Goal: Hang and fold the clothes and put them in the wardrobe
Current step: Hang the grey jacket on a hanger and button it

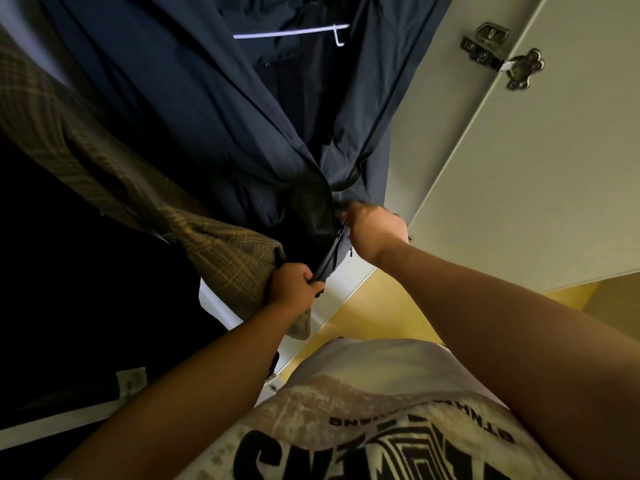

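Gripping: left hand (291, 284) held jacket (194, 133) hem; right hand (375, 230) pinched zipper (334, 249).
Risk: tugging could unseat the hanger (291, 32).

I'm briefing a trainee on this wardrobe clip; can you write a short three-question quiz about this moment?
1. True or false: the dark jacket hangs on a white hanger.
2. The left hand grips: A) the jacket's bottom hem, B) the hanger, C) nothing.
3. Fill in: the brown garment left of the jacket has a ____ pattern.
Key: 1 true; 2 A; 3 plaid.
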{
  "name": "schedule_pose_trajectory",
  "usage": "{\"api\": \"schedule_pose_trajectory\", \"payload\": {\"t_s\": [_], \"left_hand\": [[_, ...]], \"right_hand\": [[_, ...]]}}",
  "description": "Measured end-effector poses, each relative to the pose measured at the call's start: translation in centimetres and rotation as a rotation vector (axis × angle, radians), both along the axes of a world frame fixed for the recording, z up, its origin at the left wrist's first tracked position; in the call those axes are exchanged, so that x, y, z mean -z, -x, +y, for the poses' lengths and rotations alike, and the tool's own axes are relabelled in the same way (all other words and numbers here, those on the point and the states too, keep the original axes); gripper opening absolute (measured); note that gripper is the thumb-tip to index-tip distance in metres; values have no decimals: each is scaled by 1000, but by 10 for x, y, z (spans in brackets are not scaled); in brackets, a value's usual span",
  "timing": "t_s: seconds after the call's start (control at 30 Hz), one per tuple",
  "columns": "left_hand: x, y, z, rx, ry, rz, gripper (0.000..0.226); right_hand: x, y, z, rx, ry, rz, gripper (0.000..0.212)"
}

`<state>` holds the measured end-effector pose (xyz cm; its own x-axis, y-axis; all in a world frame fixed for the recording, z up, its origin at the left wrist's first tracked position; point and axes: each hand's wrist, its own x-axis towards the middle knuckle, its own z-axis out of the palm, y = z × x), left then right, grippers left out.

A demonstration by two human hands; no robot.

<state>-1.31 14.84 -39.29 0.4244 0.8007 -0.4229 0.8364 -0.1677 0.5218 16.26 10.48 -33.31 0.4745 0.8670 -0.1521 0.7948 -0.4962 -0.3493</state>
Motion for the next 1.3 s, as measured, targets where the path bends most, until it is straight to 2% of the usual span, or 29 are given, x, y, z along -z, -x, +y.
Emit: {"api": "schedule_pose_trajectory", "payload": {"t_s": [0.07, 0.17, 0.23, 0.37, 0.47, 0.57, 0.73, 0.77, 0.87, 0.93, 1.07, 1.17, 1.3], "left_hand": [[1, 3, 1, 38, 1, 56, 50], [-1, 1, 3, 95, 6, 92, 44], [-5, -9, 2, 70, 36, -19, 29], [-16, -31, -4, -171, 38, -370, 32], [-18, -37, -4, -213, 39, -464, 27], [-18, -37, -1, -279, 118, -528, 26], [-21, -36, 8, -268, 249, -471, 22], [-22, -35, 10, -274, 278, -466, 19], [-25, -31, 13, -283, 363, -468, 15], [-25, -28, 14, -293, 421, -477, 14], [-24, -22, 13, -317, 492, -482, 7], [-22, -20, 10, -355, 539, -497, 5], [-22, -22, 5, -371, 627, -476, 10]], "right_hand": [[1, 3, -2, -71, 27, -10, 24], [-1, 3, -3, -209, 76, 159, 27], [-5, -1, -3, -276, 61, 234, 25], [-13, -2, 2, -328, 11, 311, 25], [-13, 2, 3, -239, -46, 460, 31], [-10, 4, -1, -147, -74, 594, 26], [2, 11, -12, 51, -162, 888, 9], [5, 11, -14, 100, -175, 916, 11], [11, 11, -19, 211, -175, 899, 34], [16, 12, -22, 238, -166, 928, 38], [25, 19, -22, 293, -131, 913, 26], [30, 23, -23, 324, -147, 803, 12], [33, 27, -25, 330, -121, 692, 12]]}}
